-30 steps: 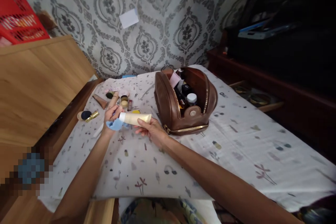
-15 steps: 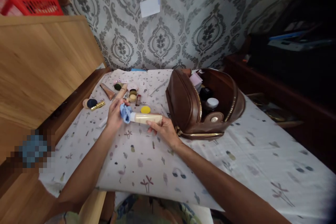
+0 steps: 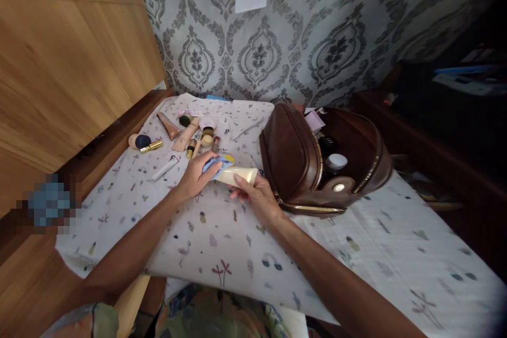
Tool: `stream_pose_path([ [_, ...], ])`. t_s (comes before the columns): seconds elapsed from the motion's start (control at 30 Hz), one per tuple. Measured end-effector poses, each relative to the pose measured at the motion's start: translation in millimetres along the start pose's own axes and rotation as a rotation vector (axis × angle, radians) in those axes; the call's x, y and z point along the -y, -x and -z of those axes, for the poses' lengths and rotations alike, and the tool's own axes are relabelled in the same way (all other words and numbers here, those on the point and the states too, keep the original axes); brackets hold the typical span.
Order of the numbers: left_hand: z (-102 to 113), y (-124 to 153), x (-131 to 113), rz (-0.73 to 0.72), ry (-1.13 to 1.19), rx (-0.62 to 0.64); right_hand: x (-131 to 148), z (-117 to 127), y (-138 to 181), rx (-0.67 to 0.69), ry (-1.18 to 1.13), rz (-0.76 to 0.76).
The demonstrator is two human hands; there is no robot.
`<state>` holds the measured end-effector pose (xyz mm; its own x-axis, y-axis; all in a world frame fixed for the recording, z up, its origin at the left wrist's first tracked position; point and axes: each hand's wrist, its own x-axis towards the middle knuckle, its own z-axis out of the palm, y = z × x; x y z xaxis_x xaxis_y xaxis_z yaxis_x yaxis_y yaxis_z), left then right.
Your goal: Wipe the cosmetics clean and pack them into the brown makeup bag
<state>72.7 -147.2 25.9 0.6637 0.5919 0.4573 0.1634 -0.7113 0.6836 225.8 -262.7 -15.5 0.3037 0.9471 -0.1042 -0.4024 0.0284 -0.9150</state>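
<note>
Shifted since the frame half a second before: the left hand point(image 3: 197, 174) and its blue cloth point(image 3: 212, 166) have come over the end of the cream tube point(image 3: 229, 175) where the white cap showed, and that end is now hidden. Cloth-on-tube handling appears partly done: one end is covered, while the barrel's remainder lies bare; whether its surface is clean cannot be told. Surroundings, largest first. Printed tablecloth point(image 3: 233, 253): spread beneath everything, with the wooden panel point(image 3: 79, 63) bounding it at left. Brown bag point(image 3: 291, 153): unzipped and gaping, just beside the right hand point(image 3: 259, 195), so its near flank limits room on that side. Right hand: thumb and fingers clamped on the tube's flat end. Left hand: fingers closed on the blue cloth. Cream tube: held between both hands above the tablecloth, outside the bag. Loose cosmetics beyond the left hand: brown tube point(image 3: 168, 125), beige tube point(image 3: 186, 134) and slim white tube point(image 3: 165, 168), well apart from the bag. Inside the bag: white-lidded jar point(image 3: 337, 162). Smallest: gold lipstick point(image 3: 152, 146), and a yellow disc point(image 3: 229, 159) partly screened by the blue cloth.
</note>
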Motion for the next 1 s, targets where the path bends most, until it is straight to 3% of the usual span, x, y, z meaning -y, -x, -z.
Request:
stream_pose_path([
  [0.17, -2.6, -0.7, 2.3, 0.153, 0.075, -0.049, -0.5, -1.2, 3.6, 0.051, 0.179, 0.125],
  [0.37, -10.4, -0.6, 23.9, 0.426, 0.305, 0.038, -0.6, 2.9, 6.9, 0.074, 0.51, 0.376],
  [0.5, -10.3, -0.4, 24.2, 0.396, 0.319, 0.008, 3.4, 3.8, 9.0, 0.051, 0.633, 0.525],
  [0.63, -6.1, 0.1, 9.6, 0.244, 0.18, -0.058, 4.7, 1.1, 10.5, 0.023, 0.513, 0.335],
  [0.77, -4.1, 2.7, -0.9, 0.132, 0.075, -0.097, 6.3, -5.1, 11.5, 0.007, 0.207, 0.086],
  [1.0, -3.1, 3.6, -4.2, 0.073, 0.014, -0.144, 8.2, -9.1, 11.4, 0.063, -0.038, -0.121],
])
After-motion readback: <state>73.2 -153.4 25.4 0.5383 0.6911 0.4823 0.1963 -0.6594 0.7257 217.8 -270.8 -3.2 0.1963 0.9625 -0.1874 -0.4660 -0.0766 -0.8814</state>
